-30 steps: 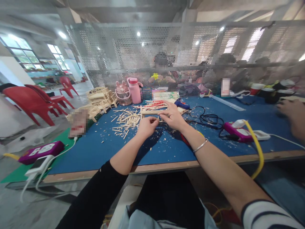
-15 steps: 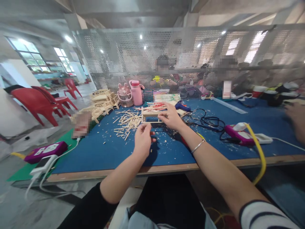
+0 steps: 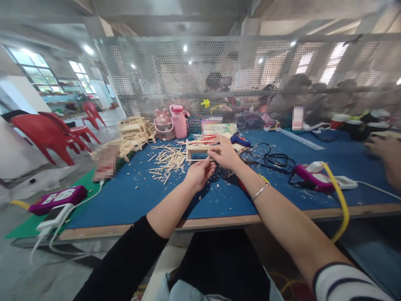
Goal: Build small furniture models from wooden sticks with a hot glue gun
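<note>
A small frame of pale wooden sticks [image 3: 197,149] stands on the blue table mat, in front of my fingers. My right hand [image 3: 224,154] is at the frame's right end, thumb and index finger pinched on it. Just below, my left hand [image 3: 200,172] has its fingertips closed together at the frame's front edge, close to the right fingertips. Whether a small piece sits between the left fingertips is hidden. Loose wooden sticks [image 3: 167,161] lie scattered left of the frame. A blue glue gun [image 3: 240,140] rests behind my right hand.
Stacked wooden stick models [image 3: 136,131] stand at the back left beside a pink bottle [image 3: 179,121]. A purple power strip [image 3: 316,175] with a yellow cable lies on the right, another [image 3: 58,200] on the left. A perforated metal screen [image 3: 175,75] closes off the back. Another person's hand [image 3: 382,148] is at far right.
My left hand has moved right and slightly up, from the frame's left front to beside my right fingertips. My right hand stays nearly still on the frame.
</note>
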Action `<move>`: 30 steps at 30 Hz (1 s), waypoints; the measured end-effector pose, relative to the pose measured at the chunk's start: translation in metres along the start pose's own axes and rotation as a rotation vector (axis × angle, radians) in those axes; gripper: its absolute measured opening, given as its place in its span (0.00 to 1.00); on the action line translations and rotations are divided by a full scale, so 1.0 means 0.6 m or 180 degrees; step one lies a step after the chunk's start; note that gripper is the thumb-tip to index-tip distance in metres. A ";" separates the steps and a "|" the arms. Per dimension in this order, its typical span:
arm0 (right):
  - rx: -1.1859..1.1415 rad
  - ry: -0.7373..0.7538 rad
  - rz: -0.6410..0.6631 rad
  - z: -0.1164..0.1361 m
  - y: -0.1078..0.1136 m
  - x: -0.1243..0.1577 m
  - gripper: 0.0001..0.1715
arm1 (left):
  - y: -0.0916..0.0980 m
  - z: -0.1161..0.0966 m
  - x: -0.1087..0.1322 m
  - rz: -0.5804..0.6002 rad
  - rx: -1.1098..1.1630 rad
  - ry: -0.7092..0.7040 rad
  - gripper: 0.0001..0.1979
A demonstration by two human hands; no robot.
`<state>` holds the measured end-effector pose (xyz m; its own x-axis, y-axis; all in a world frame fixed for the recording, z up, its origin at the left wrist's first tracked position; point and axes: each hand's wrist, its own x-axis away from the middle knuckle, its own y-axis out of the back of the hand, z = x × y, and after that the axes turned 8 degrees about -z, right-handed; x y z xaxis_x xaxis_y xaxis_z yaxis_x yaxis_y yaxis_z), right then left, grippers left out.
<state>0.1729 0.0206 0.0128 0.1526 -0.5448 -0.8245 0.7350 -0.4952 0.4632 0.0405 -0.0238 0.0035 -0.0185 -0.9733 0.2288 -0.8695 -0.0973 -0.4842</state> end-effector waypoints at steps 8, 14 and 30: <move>-0.0159 -0.0091 0.0082 -0.003 0.002 -0.001 0.08 | -0.012 0.002 -0.003 -0.0192 0.0178 -0.0039 0.06; -0.1040 -0.0544 -0.0209 -0.015 0.011 0.000 0.14 | -0.011 0.001 0.001 -0.0180 0.0006 0.0001 0.06; -0.0995 -0.0716 -0.0192 -0.013 0.014 0.004 0.17 | -0.003 0.003 -0.011 -0.0076 -0.0061 -0.0041 0.03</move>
<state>0.1844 0.0205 0.0123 -0.0203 -0.6730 -0.7394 0.9093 -0.3198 0.2661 0.0428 -0.0173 0.0013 0.0086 -0.9733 0.2292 -0.8789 -0.1167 -0.4625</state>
